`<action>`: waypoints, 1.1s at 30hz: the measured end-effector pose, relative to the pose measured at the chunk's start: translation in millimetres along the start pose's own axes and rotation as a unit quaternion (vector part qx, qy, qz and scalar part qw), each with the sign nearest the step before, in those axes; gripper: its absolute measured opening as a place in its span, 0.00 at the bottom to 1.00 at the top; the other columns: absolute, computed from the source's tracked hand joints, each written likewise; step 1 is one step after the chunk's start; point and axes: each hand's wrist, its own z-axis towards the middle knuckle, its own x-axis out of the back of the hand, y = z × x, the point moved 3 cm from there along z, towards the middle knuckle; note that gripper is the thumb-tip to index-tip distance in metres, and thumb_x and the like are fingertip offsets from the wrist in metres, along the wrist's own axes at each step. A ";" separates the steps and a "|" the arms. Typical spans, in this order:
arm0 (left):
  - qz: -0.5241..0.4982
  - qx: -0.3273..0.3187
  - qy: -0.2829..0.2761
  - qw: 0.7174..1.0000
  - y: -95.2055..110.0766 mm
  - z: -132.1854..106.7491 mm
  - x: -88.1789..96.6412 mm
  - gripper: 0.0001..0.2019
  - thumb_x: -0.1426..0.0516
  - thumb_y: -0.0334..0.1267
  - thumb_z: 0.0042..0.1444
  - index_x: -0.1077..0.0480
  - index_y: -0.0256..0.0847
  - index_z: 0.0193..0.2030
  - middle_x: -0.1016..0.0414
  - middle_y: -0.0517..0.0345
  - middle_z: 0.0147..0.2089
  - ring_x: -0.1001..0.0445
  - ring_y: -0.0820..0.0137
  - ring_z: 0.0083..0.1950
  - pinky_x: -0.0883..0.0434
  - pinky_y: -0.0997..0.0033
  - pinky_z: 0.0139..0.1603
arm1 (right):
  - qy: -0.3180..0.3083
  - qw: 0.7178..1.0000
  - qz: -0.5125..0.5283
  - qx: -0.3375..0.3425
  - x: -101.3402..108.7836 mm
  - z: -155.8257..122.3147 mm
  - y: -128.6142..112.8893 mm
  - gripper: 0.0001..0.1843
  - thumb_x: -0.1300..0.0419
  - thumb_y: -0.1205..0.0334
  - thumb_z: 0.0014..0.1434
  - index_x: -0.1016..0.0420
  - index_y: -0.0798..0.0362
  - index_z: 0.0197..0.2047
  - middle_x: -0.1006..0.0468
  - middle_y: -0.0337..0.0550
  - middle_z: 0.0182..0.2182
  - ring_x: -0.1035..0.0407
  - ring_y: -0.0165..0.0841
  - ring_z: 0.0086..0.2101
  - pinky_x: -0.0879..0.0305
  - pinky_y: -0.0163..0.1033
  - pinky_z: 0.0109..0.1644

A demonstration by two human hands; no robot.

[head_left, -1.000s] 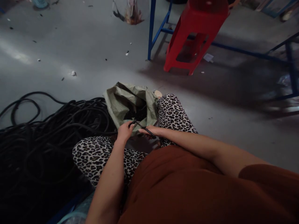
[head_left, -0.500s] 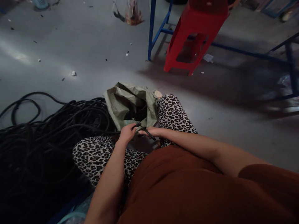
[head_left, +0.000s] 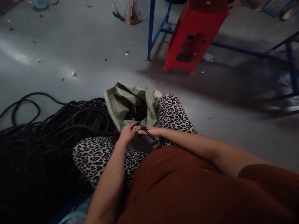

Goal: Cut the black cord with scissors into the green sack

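Observation:
My left hand (head_left: 127, 133) is closed around the end of a black rubber-like cord (head_left: 106, 132), which runs in from the heap at the left. Opposite it, my right hand (head_left: 153, 131) grips a slim dark tool (head_left: 147, 133) whose exact kind I cannot make out. The tool's tip meets or crosses the cord end just beyond my left fingers. Right behind both hands stands an open grey-green woven sack (head_left: 113, 107), its rim folded outward. Dark small pieces (head_left: 137, 115) lie inside the sack. My fingers partly hide the cord and the tool.
A large tangled heap of black cord (head_left: 77, 115) covers the floor at the left. Farther off stand a red plastic stool (head_left: 170, 59) and a blue metal frame (head_left: 150, 34). Small scraps (head_left: 73, 74) dot the grey floor. A clear plastic bag (head_left: 133, 15) sits at the top.

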 end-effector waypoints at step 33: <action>0.011 -0.014 0.021 1.000 -1.9 -2.8 10.1 0.17 0.42 0.37 0.66 0.20 0.42 0.58 0.16 0.49 0.57 0.20 0.56 0.60 0.25 0.59 0.64 | 0.074 0.994 -0.027 -0.077 7.8 -10.9 -13.7 0.35 0.36 0.35 0.64 0.18 0.65 0.46 0.19 0.51 0.33 0.23 0.37 0.33 0.34 0.31 0.32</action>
